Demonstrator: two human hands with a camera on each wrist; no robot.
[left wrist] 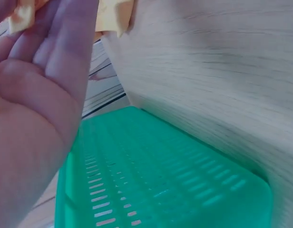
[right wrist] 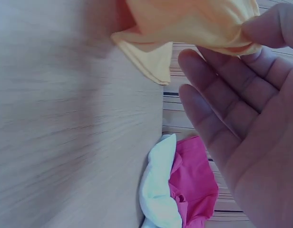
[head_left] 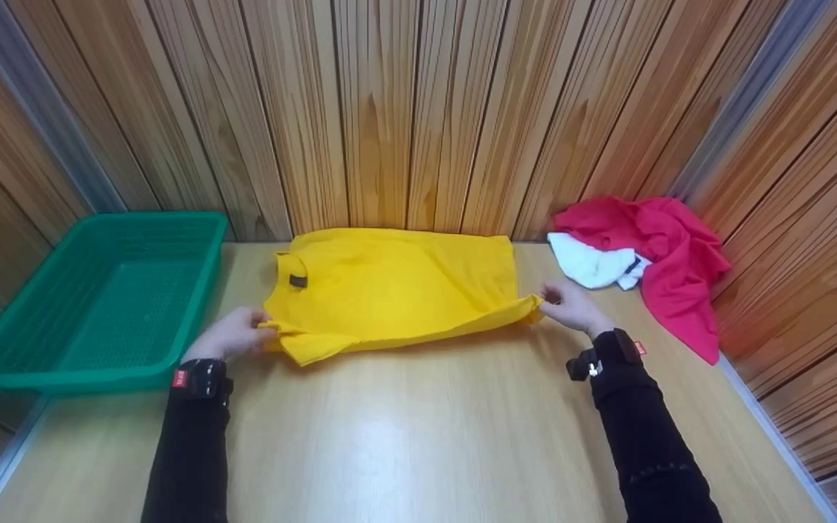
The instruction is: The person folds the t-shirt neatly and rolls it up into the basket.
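Observation:
A yellow T-shirt [head_left: 397, 287] lies sideways on the table against the back wall, its collar with a dark label toward the left. My left hand [head_left: 233, 334] pinches its near edge by the sleeve end. At the opposite end, my right hand [head_left: 575, 306] pinches the near hem corner between thumb and index finger; the right wrist view shows the cloth [right wrist: 199, 23] hanging from that pinch, the other fingers spread beneath. Between both hands the near edge is raised a little off the table. In the left wrist view a bit of yellow cloth [left wrist: 21, 16] sits between the fingertips.
A green plastic basket [head_left: 200, 290] stands on the left, close beside my left forearm. A crumpled red cloth [head_left: 680, 254] and a white cloth [head_left: 593, 261] lie at the back right. Wood-panelled walls [head_left: 375, 109] border the table [head_left: 389, 436] at the back and sides.

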